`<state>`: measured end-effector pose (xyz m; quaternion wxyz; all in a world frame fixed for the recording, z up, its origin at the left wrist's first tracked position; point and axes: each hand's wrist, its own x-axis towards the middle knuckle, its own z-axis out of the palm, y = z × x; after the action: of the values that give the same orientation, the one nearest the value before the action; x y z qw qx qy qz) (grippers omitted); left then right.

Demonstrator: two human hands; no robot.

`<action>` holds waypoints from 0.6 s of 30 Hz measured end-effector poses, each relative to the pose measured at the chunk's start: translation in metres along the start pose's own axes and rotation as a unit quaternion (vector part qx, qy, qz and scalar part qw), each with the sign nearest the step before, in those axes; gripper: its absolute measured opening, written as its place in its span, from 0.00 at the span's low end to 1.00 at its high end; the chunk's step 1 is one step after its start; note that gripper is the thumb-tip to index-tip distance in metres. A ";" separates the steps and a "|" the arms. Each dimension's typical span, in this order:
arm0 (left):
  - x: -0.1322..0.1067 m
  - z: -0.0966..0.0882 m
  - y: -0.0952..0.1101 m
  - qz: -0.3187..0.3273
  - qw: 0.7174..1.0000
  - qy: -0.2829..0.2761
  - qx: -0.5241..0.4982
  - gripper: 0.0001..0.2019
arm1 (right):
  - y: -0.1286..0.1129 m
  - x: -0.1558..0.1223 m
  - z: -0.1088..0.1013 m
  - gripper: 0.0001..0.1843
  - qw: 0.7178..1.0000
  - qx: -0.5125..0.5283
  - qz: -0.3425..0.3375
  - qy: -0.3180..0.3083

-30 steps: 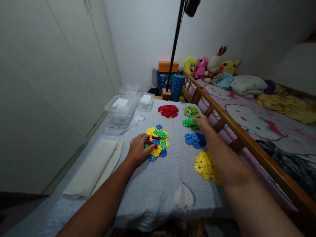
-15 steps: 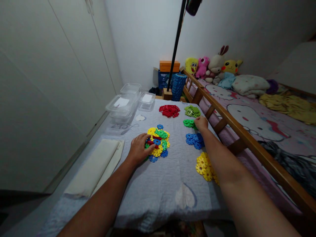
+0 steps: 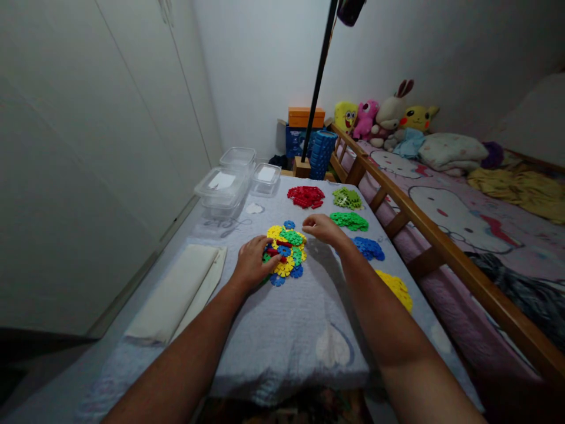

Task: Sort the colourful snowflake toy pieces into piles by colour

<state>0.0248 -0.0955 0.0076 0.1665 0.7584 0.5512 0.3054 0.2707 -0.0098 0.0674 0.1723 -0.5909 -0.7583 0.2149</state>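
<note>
A mixed heap of toy snowflake discs in yellow, green and blue lies mid-table, with red connector sticks on top. My left hand rests on the heap's left side. Its thumb and index finger are apart, with a red stick between them; the other fingertips are partly hidden. Just right of the heap, my right hand hovers with curled fingers drawn together; no disc shows in them. Along the right lie single-colour piles: dark green discs, blue discs, yellow discs partly behind my right forearm.
Lime green discs and red pieces lie farther back. Clear plastic boxes stand at the back left, and a folded cream cloth at the front left. A wooden bed rail borders the right side; a black pole rises behind.
My right hand has moved left and slightly towards me, from the dark green pile to beside the mixed heap. My left hand stays at the heap; the view has shifted slightly.
</note>
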 end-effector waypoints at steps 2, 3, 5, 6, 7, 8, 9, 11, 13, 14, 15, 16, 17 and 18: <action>0.000 0.000 0.000 0.000 1.000 0.002 -0.003 0.19 | -0.011 -0.003 0.014 0.15 0.999 -0.048 -0.015 -0.015; 0.000 0.000 0.000 0.000 1.000 0.003 -0.004 0.19 | -0.014 -0.004 0.021 0.18 0.998 -0.067 -0.018 -0.013; 0.000 0.001 -0.001 -0.001 1.000 0.005 -0.007 0.19 | -0.018 -0.004 0.032 0.21 0.996 -0.089 -0.019 -0.006; 0.001 0.001 -0.002 -0.002 1.000 0.007 -0.008 0.20 | -0.018 -0.003 0.036 0.21 0.995 -0.096 -0.017 -0.005; 0.001 0.002 -0.003 -0.003 1.000 0.010 -0.008 0.20 | -0.018 -0.002 0.039 0.19 0.995 -0.100 -0.016 -0.003; 0.001 0.002 -0.004 -0.005 1.000 0.014 -0.008 0.20 | -0.018 -0.001 0.042 0.18 0.995 -0.103 -0.015 -0.001; 0.001 0.002 -0.004 -0.007 1.000 0.018 -0.007 0.20 | -0.017 0.000 0.044 0.17 0.994 -0.104 -0.015 0.002; 0.002 0.002 -0.005 -0.012 1.000 0.025 -0.002 0.19 | -0.016 0.002 0.046 0.15 0.994 -0.104 -0.010 0.011; 0.002 0.002 -0.006 -0.017 0.999 0.029 0.002 0.19 | -0.015 0.003 0.046 0.16 0.995 -0.098 -0.001 0.027; 0.002 0.002 -0.006 -0.018 0.999 0.031 0.003 0.19 | -0.014 0.004 0.046 0.17 0.995 -0.093 0.006 0.036; 0.002 0.002 -0.006 -0.019 0.999 0.033 0.002 0.19 | -0.013 0.004 0.046 0.17 0.995 -0.085 0.014 0.045; 0.002 0.002 -0.006 -0.019 0.999 0.033 0.001 0.19 | -0.012 0.004 0.046 0.18 0.996 -0.074 0.023 0.052; 0.002 0.002 -0.006 -0.018 0.999 0.033 -0.001 0.19 | -0.011 0.004 0.046 0.18 0.996 -0.061 0.029 0.059; 0.002 0.002 -0.007 -0.017 0.999 0.032 -0.003 0.19 | -0.010 0.004 0.046 0.17 0.996 -0.048 0.035 0.063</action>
<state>0.0215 -0.0917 0.0026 0.1565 0.7383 0.5681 0.3283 0.2375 -0.0133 0.0341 0.1836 -0.6375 -0.7338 0.1463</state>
